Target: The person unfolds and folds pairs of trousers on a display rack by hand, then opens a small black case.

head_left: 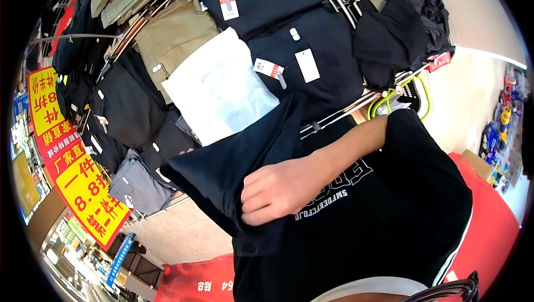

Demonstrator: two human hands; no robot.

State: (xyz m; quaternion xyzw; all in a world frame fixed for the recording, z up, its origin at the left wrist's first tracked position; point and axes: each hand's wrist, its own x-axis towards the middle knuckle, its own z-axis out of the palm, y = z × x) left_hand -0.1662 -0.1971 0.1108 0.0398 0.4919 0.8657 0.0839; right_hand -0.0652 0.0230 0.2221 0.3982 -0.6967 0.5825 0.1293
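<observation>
A folded dark navy garment (222, 174) is held in front of my chest; whether it is trousers or a top does not show. My right hand (272, 193) grips its near edge, fingers curled closed around the cloth. Of my left hand (189, 150) only a bit of fingertip shows past the garment's far edge; the rest is hidden behind the cloth. Just beyond lies a white folded item in a clear plastic bag (219, 85), on the rack. Tagged black folded garments (303, 76) are stacked beside it.
Khaki garments (175, 32) and grey folded trousers (142, 182) lie on the metal-railed rack. A yellow-green rimmed basket (425, 99) stands at its right end. Red and yellow price signs (83, 190) hang on the left. Red cloth (492, 218) spreads at right.
</observation>
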